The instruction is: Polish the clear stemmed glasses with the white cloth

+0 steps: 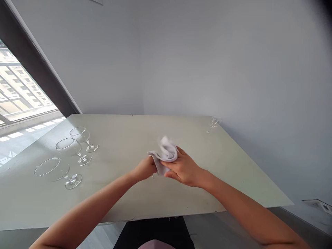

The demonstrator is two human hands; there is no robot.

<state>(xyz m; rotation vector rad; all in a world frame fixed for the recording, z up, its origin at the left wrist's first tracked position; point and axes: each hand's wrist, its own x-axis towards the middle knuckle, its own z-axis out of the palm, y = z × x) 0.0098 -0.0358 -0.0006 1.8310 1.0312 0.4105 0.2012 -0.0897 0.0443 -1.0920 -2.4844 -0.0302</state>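
Bench [121,138], pale, beneath the white cloth [166,152]. Three stemmed glasses [74,150], upright, left of the cloth; lone glass [214,122], beyond its right. Right hand [185,169], thumb and fingers clasping the cloth's right side. Left hand [146,168], fisted on its left (clear sliver below, too small to identify).

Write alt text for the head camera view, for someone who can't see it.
Above a pale table, a person's right hand holds a bunched white cloth against their closed left hand. Three clear stemmed glasses stand at left; more clear glassware sits at the far right corner.
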